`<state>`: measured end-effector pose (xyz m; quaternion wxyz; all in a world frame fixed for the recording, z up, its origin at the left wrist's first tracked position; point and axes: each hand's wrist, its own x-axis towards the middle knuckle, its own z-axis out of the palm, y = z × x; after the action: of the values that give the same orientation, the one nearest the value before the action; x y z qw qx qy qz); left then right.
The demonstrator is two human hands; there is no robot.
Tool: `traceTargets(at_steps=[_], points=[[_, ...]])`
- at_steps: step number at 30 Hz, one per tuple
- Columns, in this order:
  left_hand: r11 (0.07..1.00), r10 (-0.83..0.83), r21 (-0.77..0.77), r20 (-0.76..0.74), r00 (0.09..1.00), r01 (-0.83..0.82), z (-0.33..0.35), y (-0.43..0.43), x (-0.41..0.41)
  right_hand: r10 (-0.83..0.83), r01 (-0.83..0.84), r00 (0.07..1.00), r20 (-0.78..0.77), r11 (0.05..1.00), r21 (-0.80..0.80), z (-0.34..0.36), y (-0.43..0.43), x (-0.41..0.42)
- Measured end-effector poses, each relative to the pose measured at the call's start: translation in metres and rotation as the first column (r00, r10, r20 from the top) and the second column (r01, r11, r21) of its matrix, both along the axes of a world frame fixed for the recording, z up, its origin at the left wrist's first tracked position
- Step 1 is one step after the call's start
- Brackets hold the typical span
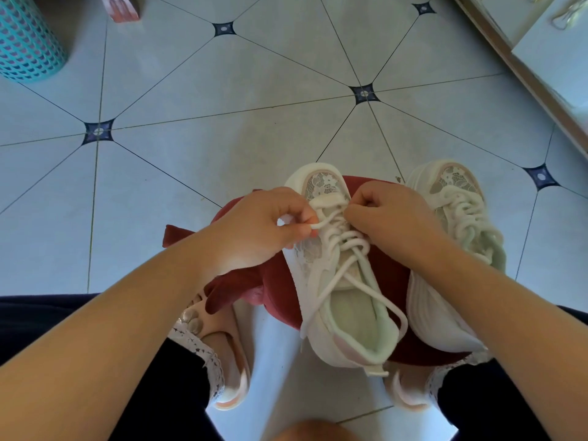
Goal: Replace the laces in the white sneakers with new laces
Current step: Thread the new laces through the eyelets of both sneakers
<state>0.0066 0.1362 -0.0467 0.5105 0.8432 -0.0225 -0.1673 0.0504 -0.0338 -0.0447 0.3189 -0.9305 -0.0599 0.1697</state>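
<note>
A white shoe (350, 313) sat on a red cloth (391, 272) on the floor (222, 122), with its toe pointing away from the person. The other shoe (458, 233) stood just beside it on the right, already full of lace. The left hand (257, 224) pinched a loop of the white lace (346, 240) at the left side, near the toe. The right hand (388, 214) was curled up tight on the other side of the lace rows, but I could not tell what it held. The lace looked soft, thick and bendy, so it would likely flop and slip back if let go. The best place to hold it was probably close to the hole, or at the stiff tip. The shoe looked light and could slide, so one hand should steady it.
</note>
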Motion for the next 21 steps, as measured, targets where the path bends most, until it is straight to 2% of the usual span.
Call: traceTargets(at_steps=[4, 6, 8, 11, 14, 16, 18, 19, 21], points=[[0.931, -0.039, 0.364, 0.047, 0.998, 0.020, 0.002, -0.015, 0.007, 0.008, -0.007, 0.999, 0.039, 1.000, -0.027, -0.003, 0.002, 0.000], [0.920, -0.010, 0.391, 0.092, 0.996, -0.026, 0.003, -0.024, 0.010, 0.009, -0.007, 0.999, 0.049, 0.999, -0.041, -0.004, 0.002, 0.001], [0.955, 0.038, 0.289, 0.105, 0.994, -0.067, 0.000, -0.028, 0.010, 0.051, -0.041, 0.994, 0.096, 0.994, -0.106, -0.005, 0.003, 0.002], [0.994, 0.107, -0.017, 0.013, 0.994, -0.107, -0.003, -0.024, 0.006, 0.127, -0.084, 0.976, 0.178, 0.970, -0.228, -0.005, 0.004, 0.001], [0.932, 0.120, -0.324, -0.142, 0.982, -0.161, -0.010, -0.014, 0.003, 0.115, -0.072, 0.974, 0.195, 0.974, -0.215, -0.009, 0.004, 0.000], [0.883, 0.087, -0.435, -0.221, 0.971, -0.178, -0.011, -0.008, 0.002, 0.083, -0.054, 0.982, 0.168, 0.985, -0.166, -0.012, 0.004, -0.002], [0.879, 0.024, -0.456, -0.248, 0.968, -0.138, -0.007, -0.005, 0.002, 0.067, -0.048, 0.987, 0.144, 0.990, -0.130, -0.014, 0.003, -0.002], [0.903, 0.014, -0.415, -0.230, 0.973, -0.111, -0.006, -0.004, 0.002, 0.062, -0.046, 0.989, 0.132, 0.992, -0.118, -0.013, 0.001, -0.001], [0.967, 0.059, -0.237, -0.153, 0.986, -0.095, -0.005, -0.003, 0.002, 0.043, -0.034, 0.994, 0.096, 0.995, -0.095, -0.009, -0.002, 0.003]])
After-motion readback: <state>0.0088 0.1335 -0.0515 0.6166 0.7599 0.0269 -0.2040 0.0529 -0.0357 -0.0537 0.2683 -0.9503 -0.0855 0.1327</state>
